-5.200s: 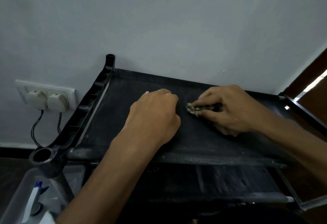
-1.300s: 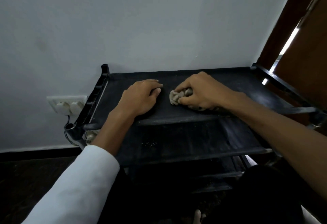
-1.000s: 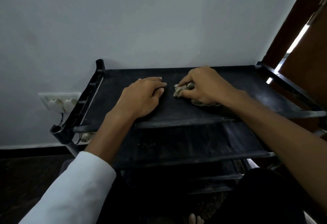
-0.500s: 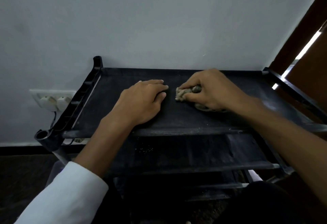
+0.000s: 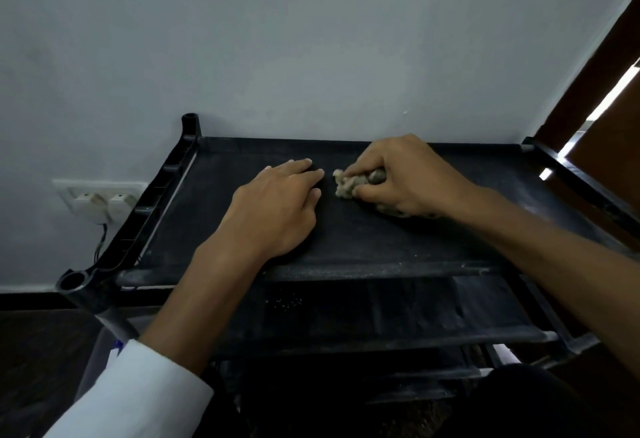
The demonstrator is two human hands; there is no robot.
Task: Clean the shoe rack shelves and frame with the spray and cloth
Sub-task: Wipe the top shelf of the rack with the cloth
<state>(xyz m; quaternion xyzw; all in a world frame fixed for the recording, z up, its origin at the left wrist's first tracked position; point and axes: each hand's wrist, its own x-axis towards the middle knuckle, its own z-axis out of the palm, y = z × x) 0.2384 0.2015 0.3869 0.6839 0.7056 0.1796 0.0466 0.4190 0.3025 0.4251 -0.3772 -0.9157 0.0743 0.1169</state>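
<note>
Top shelf (image 5: 214, 202): black fabric panel; the work is on this level, near its middle.
Cloth (image 5: 348, 184): small, wadded and pale, lying on the top shelf just toward 1 o'clock of its centre.
Right hand (image 5: 408, 178): fingers and thumb curled round the cloth, bearing it down on the fabric.
Left hand (image 5: 277, 209): flat on the shelf at 9 o'clock of the cloth with fingers straight, holding nothing and just short of touching the cloth.
Pale dust (image 5: 349, 268): shows along the front edge at 6 o'clock, and faintly toward 3 o'clock.
Second shelf (image 5: 398, 316): has specks near its front left and appears unwiped.
Frame (image 5: 152, 203): the rail at 9 o'clock looks untreated.
Spray: cannot be identified in view.
Progress: judged early. The top shelf is partly done, while the lower shelves and frame remain.
</note>
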